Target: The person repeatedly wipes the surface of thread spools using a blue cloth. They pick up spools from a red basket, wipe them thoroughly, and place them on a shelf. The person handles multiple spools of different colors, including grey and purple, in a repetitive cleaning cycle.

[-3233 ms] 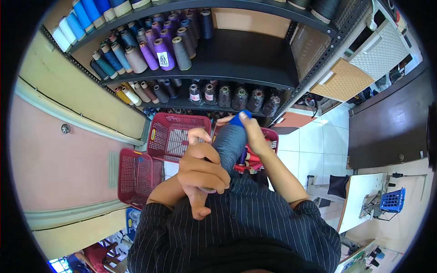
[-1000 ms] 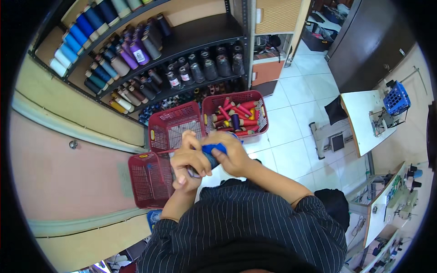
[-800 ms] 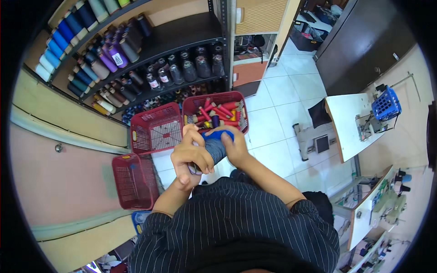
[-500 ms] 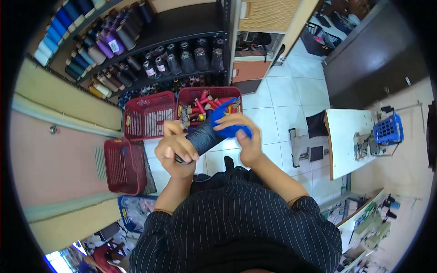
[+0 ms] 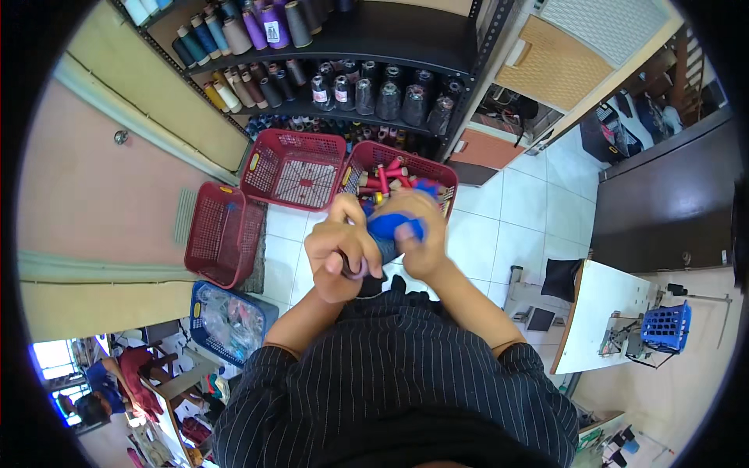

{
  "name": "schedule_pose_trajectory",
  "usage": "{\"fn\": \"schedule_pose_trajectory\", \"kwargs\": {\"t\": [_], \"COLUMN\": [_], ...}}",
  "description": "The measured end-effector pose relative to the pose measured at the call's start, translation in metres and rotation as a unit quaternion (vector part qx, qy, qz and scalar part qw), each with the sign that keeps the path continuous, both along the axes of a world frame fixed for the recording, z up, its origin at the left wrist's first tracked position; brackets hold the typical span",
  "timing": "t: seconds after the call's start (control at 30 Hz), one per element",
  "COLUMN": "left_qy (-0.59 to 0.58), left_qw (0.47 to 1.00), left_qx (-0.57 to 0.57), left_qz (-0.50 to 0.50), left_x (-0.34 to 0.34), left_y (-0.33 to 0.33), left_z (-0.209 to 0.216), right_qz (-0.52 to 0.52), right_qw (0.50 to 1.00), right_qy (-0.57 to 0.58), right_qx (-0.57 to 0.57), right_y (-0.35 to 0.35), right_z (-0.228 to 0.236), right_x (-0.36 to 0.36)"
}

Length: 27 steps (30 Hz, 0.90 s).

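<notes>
My left hand (image 5: 335,246) is wrapped round the lower end of a dark thread cone (image 5: 387,251), held tilted in front of my chest. Most of the cone is hidden behind my fingers. My right hand (image 5: 425,226) is closed on a bright blue cloth (image 5: 394,226), pressing it against the cone's upper part. Motion blurs the right fingers and the cloth's loose end. Just beyond my hands stands a dark red basket (image 5: 446,165) holding pink and red thread spools (image 5: 384,179).
An empty red basket (image 5: 257,187) adjoins the spool basket, and another red basket (image 5: 191,234) stands left. Nearer is a blue basket (image 5: 204,337) of clear plastic bags. Ahead, a black shelf (image 5: 398,35) bears rows of thread cones. At right is a white sewing table (image 5: 581,316).
The blue cloth, loosely spread before, is now gathered round the cone under my right hand. Both hands have come closer together. My view has turned, so the shelf and baskets appear farther right.
</notes>
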State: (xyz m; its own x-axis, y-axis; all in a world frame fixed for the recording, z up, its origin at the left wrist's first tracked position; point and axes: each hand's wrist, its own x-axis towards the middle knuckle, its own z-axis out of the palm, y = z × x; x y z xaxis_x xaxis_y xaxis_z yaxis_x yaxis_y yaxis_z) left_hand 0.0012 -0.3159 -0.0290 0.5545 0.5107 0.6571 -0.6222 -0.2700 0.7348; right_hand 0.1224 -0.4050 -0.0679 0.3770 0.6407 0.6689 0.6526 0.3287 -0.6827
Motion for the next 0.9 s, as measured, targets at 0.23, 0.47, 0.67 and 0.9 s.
{"fn": "schedule_pose_trajectory", "kwargs": {"t": [0.23,0.47,0.67,0.9], "left_qy": [-0.031,0.048,-0.047,-0.087], "left_qw": [0.999,0.99,0.994,0.983], "left_qx": [0.021,0.075,0.068,0.031], "left_qz": [-0.026,-0.107,-0.068,0.157], "left_x": [0.009,0.004,0.006,0.031], "left_y": [0.073,0.176,0.248,0.293], "left_z": [0.0,0.004,0.016,-0.009], "right_qz": [-0.035,0.07,0.049,-0.078], "right_qw": [0.948,0.994,0.985,0.882], "right_qy": [0.283,0.079,0.13,0.459], "right_qx": [-0.138,-0.04,-0.098,-0.071], "right_y": [0.06,0.15,0.236,0.278], "right_z": [-0.04,0.005,-0.013,-0.037], "right_x": [0.025,0.0,0.018,0.015]}}
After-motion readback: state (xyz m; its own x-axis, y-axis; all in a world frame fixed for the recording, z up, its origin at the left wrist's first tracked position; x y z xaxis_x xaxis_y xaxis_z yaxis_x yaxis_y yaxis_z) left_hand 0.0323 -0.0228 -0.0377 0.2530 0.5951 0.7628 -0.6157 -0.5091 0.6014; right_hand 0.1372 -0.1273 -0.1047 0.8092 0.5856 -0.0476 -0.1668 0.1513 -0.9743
